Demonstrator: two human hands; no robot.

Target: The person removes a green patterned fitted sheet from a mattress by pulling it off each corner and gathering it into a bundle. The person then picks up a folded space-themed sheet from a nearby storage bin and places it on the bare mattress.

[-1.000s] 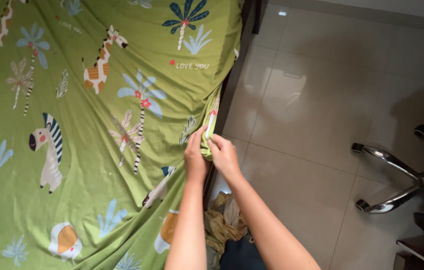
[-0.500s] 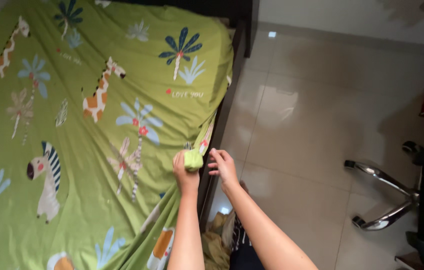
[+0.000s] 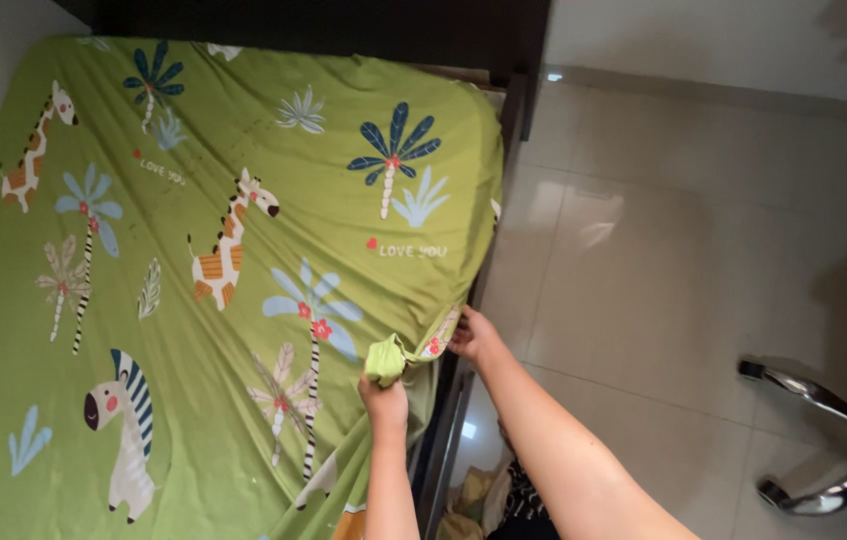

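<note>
Head view, looking down. Sheet point(image 3: 204, 300): green, printed with giraffes, zebras and palm trees, spread over a bed and covering most of the left half of the picture. Its far right corner is pulled down over the mattress; along the right edge the cloth is loose and wrinkled.

Left hand point(image 3: 384, 392): closed in a fist around a bunched wad of the sheet's edge, which sticks up out of the fist as a green knob. The hand sits at the right side of the bed, about midway along it, with the forearm running straight down to the bottom of the picture.

Right hand point(image 3: 474, 335): at the sheet's hem just right of the left hand, fingers curled onto a printed fold of cloth where it hangs over the bed's side. Grip is partly hidden; the fingers touch the cloth, but whether they pinch it cannot be told.

Frame point(image 3: 449, 420): dark, showing as a rail below both hands and as a headboard across the top.

Floor point(image 3: 664, 250): pale glossy tiles to the right. Chair base point(image 3: 824, 440): chrome legs on castors, at the right edge. Clothes point(image 3: 489, 495): a crumpled pile on the floor beside the rail, between the forearms.
</note>
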